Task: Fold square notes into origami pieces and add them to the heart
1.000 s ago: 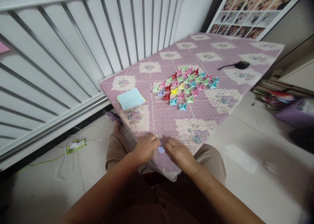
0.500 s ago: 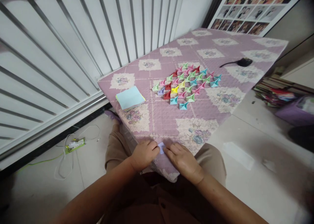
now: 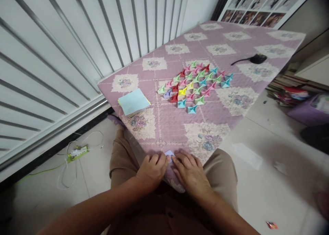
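Note:
At the near corner of the cloth-covered table, a small folded piece of lavender paper (image 3: 169, 153) lies between my hands. My left hand (image 3: 151, 171) has its fingers curled together and pressed on the paper's lower left edge. From the other side, my right hand (image 3: 190, 171) presses its fingertips on the paper's right part, covering some of it. Farther up the table stand several small folded paper figures (image 3: 192, 109) in rows, coloured red, pink, green, blue, yellow and lavender. A stack of square paper sheets (image 3: 134, 102), light blue on top, rests left of them.
The purple floral tablecloth (image 3: 172, 130) covers the table. A black object with a short cable (image 3: 258, 58) lies at the back right. White slatted panels (image 3: 64, 39) run along the left. On the floor are a power strip (image 3: 77, 153) with cords and a purple bin (image 3: 307, 109).
The lavender paper now shows a wider, more pointed face. Both hands have shifted slightly around it, the left fingers lower along its edge. The view has tilted down a little.

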Motion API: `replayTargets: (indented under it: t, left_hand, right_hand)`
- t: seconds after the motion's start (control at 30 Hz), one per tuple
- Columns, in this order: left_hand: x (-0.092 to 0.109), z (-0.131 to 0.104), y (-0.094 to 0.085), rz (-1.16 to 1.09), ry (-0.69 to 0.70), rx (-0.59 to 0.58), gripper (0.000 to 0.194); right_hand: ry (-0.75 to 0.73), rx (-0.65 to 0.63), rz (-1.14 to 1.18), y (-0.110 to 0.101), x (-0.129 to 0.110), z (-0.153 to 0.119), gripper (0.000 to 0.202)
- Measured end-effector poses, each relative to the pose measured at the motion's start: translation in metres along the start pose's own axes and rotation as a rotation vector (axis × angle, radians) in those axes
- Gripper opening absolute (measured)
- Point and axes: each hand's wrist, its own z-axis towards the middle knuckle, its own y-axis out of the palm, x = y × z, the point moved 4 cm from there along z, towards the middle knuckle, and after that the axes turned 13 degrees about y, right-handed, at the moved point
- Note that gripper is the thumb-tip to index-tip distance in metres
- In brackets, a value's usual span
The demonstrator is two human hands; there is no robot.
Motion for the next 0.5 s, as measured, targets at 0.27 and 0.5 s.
replayTargets:
  t: [0.27, 0.5]
  left_hand:
    - [-0.002, -0.001, -0.003, 0.035, 0.003, 0.017, 0.045]
    - [-0.018, 0.009, -0.021, -0.268, -0.116, 0.098, 0.034]
  right_hand:
    - [0.164, 0.011, 0.152, -0.008, 0.0, 0.02, 0.017]
    - [0.281, 0.083, 0.173, -0.006, -0.005, 0.033, 0.015]
